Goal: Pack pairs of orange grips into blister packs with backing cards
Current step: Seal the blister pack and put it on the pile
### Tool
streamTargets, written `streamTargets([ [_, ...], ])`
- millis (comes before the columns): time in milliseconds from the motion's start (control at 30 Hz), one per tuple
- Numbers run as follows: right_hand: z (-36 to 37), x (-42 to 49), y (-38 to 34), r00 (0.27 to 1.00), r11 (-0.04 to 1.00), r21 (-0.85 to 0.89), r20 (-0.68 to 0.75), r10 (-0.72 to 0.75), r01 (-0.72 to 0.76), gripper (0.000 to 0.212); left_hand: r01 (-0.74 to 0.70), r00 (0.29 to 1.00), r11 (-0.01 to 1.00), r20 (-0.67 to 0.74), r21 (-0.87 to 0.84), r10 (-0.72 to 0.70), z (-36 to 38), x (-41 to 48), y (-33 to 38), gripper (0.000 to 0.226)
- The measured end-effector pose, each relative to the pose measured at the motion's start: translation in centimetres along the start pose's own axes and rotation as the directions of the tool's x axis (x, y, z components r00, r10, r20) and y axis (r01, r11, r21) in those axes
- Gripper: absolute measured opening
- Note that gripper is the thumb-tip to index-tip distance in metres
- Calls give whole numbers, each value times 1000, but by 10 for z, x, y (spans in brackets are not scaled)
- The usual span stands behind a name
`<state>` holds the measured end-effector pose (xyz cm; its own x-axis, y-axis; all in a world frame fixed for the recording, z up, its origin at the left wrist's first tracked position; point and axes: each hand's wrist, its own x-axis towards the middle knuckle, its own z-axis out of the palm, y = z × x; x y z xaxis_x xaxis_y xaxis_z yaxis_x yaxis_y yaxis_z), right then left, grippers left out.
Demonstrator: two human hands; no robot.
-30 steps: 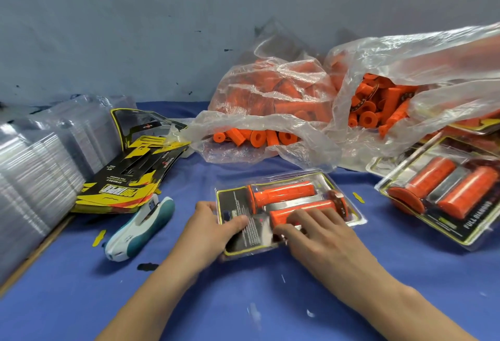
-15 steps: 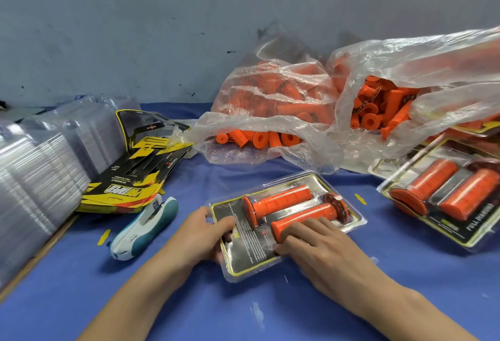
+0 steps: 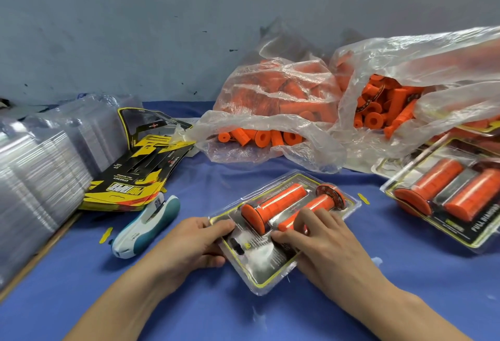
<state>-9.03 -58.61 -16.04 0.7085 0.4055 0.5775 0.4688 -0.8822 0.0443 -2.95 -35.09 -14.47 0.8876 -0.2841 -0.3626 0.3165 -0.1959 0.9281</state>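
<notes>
Fingers point(image 3: 213, 261) of my left hand point(image 3: 189, 243) curl under the near-left edge of the pack point(image 3: 259, 285), thumb on top, pinching it. Right hand point(image 3: 324, 246): fingers point(image 3: 311, 219) slightly spread, laid flat on the clear cover over the nearer grip point(image 3: 322, 202). Pack lies askew on the blue cloth point(image 3: 378, 300) before me, card point(image 3: 278, 254) inside, both grips seated side by side, farther grip point(image 3: 276, 202) clear of my hands. Left of it: stapler point(image 3: 146, 225), stack of cards point(image 3: 130, 181), stacked empty blisters point(image 3: 40, 165). Behind: two bags point(image 3: 270, 91) of loose grips. Right: finished pack point(image 3: 446, 200).
</notes>
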Motion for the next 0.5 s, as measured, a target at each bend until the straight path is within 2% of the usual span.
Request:
streamTargets([
  [100,2,-1,5,1000,998,62,0,-1,1,21,9,1000,1000,-8,20,-9,-4,-1,0,18],
  [200,7,-1,8,999,991,121,16,47,-49,39,9,995,995,101,104,-19,-9,-4,3,16],
  [233,7,0,10,999,992,119,15,46,-47,39,11,988,991,152,132,-31,-10,-6,4,17],
  [333,0,6,15,1000,989,143,8,27,-28,23,31,966,975,246,220,-86,-10,-13,6,21],
  [400,-2,7,17,1000,982,187,-6,13,-12,22,39,975,977,204,208,-82,-8,-12,4,22],
  [500,1,7,21,999,976,214,6,-40,38,50,27,995,980,87,195,-45,-4,-9,3,21],
])
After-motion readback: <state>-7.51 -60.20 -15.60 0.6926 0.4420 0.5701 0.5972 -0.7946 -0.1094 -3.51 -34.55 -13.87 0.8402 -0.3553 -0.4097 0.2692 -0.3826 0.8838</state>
